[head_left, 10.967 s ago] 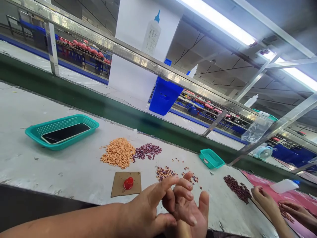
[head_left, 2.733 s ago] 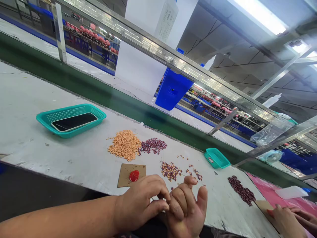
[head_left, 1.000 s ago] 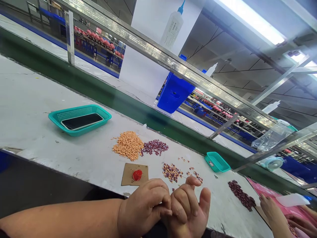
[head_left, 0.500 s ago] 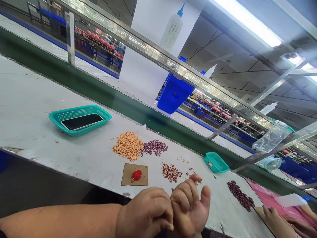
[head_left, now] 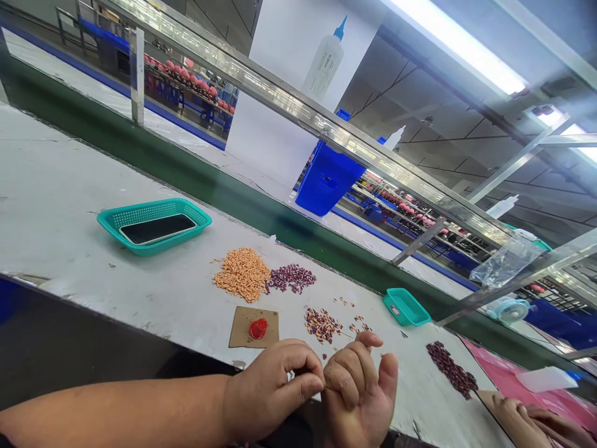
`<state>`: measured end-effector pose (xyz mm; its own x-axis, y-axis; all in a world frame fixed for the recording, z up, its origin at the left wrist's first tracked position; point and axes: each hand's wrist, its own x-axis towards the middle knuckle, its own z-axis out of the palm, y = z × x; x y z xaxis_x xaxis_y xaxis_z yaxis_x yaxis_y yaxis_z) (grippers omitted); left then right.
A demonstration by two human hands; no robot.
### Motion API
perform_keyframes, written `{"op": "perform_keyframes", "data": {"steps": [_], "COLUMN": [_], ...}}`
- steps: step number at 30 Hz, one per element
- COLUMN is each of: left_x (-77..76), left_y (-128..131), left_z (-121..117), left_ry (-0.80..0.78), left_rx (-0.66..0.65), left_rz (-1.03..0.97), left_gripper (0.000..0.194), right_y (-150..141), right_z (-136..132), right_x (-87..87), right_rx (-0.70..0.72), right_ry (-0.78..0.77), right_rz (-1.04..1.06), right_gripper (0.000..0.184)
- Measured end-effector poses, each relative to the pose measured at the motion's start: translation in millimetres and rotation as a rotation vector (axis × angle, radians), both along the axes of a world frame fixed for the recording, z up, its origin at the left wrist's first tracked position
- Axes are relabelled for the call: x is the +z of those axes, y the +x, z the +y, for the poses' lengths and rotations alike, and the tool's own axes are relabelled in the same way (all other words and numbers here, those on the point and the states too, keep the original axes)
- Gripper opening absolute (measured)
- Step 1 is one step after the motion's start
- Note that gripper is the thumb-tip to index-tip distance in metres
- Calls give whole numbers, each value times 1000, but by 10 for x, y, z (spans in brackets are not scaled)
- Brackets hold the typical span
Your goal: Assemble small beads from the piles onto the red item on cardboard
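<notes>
My left hand (head_left: 275,389) is at the bottom centre, with thumb and index finger bent into a ring. Their tips meet against the curled fingers of my right hand (head_left: 357,392). That hand is closed, its palm side toward me, with the thumb raised and one finger crooked upward. Anything pinched where the hands meet is too small or hidden to make out. Just beyond them lies a pile of small purple-and-orange pieces (head_left: 321,325). A red cap-like piece (head_left: 258,328) sits on a square of brown cardboard (head_left: 240,336) beyond my left wrist.
Piles of orange pieces (head_left: 242,274) and purple pieces (head_left: 292,278) lie mid-table. A teal basket (head_left: 109,225) holds a phone (head_left: 158,229); a smaller teal basket (head_left: 408,307) stands right. Near dark red pieces (head_left: 451,368) is another person's hand (head_left: 513,417). A metal rail (head_left: 280,87) crosses above.
My left hand has turned slightly and its fingers have shifted, so a gap now shows between thumb and index finger. My right hand has barely moved.
</notes>
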<state>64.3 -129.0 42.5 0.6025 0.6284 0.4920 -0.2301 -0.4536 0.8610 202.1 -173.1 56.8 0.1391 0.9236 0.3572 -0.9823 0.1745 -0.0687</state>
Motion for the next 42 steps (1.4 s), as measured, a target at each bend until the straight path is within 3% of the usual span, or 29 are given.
{"op": "perform_keyframes", "data": {"steps": [3, 7, 16, 22, 27, 30, 36, 42], "left_x": [25, 74, 85, 133, 209, 217, 175, 151], "left_y": [-7, -43, -169, -268, -406, -453, -482, -482], "left_z": [-6, -25, -91, -204, -331, -382, -456, -500], "left_ry": [-37, -76, 219, 244, 193, 182, 301, 367], "left_rx": [-7, 65, 147, 207, 147, 176, 268, 305], "left_rz": [-27, 31, 55, 21, 10, 84, 134, 96], "left_gripper": [26, 5, 14, 15, 11, 13, 15, 18], "right_y": [-33, -86, -239, -374, -488, -551, -628, -662], "right_z": [-21, -55, -152, -254, -351, -404, -490, -558], "right_x": [-9, -28, 12, 74, 150, 181, 179, 172], "right_rx": [11, 20, 75, 95, -8, -92, -188, -211], "right_ry": [18, 22, -28, -32, -23, -8, 11, -7], "right_rz": [-33, -50, -5, -44, -204, -343, -512, -519], "right_gripper": [18, 23, 21, 28, 32, 34, 39, 41]}}
